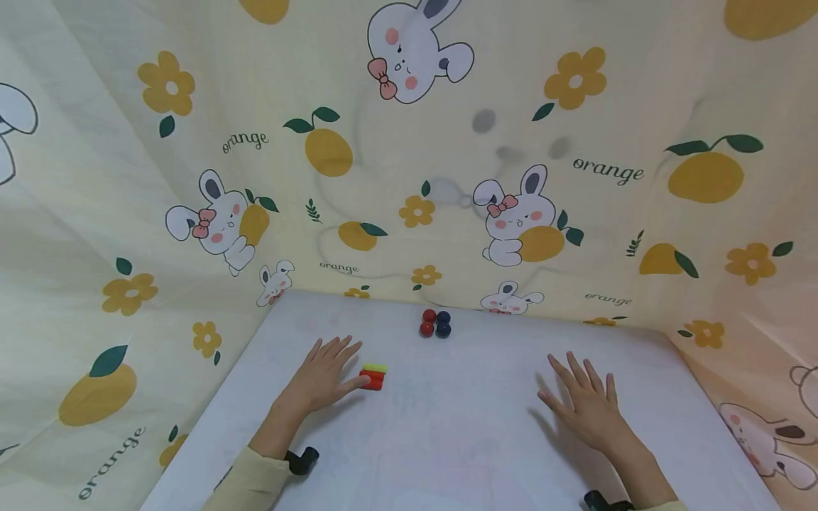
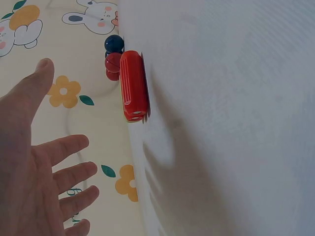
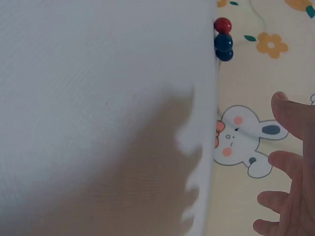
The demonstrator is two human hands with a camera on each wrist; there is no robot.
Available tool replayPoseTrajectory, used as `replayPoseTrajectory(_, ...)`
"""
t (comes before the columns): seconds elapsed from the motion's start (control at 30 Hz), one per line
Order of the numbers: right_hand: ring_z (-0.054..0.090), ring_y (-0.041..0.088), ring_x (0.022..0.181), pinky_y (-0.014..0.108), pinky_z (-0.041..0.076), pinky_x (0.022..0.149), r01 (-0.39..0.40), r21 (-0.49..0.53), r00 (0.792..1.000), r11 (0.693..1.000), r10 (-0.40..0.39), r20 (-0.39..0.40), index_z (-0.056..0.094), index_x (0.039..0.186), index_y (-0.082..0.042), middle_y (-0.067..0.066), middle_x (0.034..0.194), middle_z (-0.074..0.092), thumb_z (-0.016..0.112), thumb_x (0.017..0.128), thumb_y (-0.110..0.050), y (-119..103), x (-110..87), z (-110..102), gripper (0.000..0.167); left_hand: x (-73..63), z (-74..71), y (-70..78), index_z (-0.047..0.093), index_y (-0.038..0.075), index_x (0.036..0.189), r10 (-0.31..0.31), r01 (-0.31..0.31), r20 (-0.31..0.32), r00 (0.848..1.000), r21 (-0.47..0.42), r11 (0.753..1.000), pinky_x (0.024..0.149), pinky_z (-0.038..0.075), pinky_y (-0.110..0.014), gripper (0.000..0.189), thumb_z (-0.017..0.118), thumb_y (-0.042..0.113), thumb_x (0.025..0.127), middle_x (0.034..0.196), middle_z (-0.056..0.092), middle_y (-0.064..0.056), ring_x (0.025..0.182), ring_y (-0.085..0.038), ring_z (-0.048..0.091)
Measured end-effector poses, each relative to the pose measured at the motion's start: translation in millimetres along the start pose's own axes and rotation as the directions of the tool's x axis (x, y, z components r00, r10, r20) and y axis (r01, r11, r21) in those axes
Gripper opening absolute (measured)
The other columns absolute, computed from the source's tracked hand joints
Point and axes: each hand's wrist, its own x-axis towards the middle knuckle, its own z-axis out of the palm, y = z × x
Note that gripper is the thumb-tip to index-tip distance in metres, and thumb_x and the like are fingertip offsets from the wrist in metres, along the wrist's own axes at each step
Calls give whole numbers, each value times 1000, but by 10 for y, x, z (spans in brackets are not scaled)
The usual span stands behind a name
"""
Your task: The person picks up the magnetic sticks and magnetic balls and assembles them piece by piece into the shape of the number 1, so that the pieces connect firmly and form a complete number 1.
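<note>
My left hand [image 1: 322,377] hovers over the left part of the white table with its fingers spread and nothing in it. Its thumb overlaps a small group of red and yellow-green stick-like pieces [image 1: 373,382] in the head view. In the left wrist view these red ribbed pieces [image 2: 134,83] lie side by side on the table, apart from the left hand [image 2: 44,162]. On the right side, my right hand [image 1: 591,411] is held above the table, fingers spread, holding nothing. Two red balls [image 1: 427,328] and two dark blue balls [image 1: 444,330] sit together toward the back.
The white table [image 1: 473,426] meets a cloth backdrop [image 1: 409,142] printed with rabbits, oranges and flowers, which rises behind it and along both sides. Black wrist straps [image 1: 303,461] show at both wrists. Shadows of the hands fall on the tabletop.
</note>
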Motion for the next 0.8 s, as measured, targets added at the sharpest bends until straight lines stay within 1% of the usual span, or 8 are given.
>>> replayPoseTrajectory(0.3,5,58,159,74,-19,119,11,13,1000,1000,-11,1,30,170,-19,29,175,14,63,105,-56,14,79,95,82,13,15,9,45,14,164,-11,11,11,1000,-12,1000,129,14,-62,82,61,65,102,171,39,-16,159,-41,31)
replayPoseTrajectory(0.4,7,58,159,73,-17,120,19,14,1000,1000,-19,-1,32,169,-19,29,175,16,65,104,-55,-39,124,131,82,13,35,3,45,15,164,-9,10,13,1000,-9,1000,129,15,-62,82,61,65,102,171,39,-16,159,-41,31)
replayPoseTrajectory(0.57,13,59,157,76,-11,121,55,7,998,998,-55,-15,37,167,-16,30,173,22,69,102,-53,-147,222,167,81,27,72,-9,44,15,164,-5,5,15,1000,4,1000,130,15,-61,83,59,67,101,170,39,-15,159,-39,32)
replayPoseTrajectory(0.7,14,59,158,78,-6,120,67,-1,998,998,-67,0,38,167,-16,30,173,23,68,102,-53,-202,306,209,80,51,99,-13,44,15,164,-2,2,22,1000,17,1000,129,17,-61,83,59,68,101,170,40,-15,158,-39,33)
replayPoseTrajectory(0.8,14,58,158,79,-3,120,69,-11,998,998,-69,14,38,167,-17,29,173,22,68,103,-53,-229,378,262,79,71,110,-12,45,15,164,-4,4,25,1000,10,1000,129,17,-61,83,61,66,101,170,40,-15,158,-39,34)
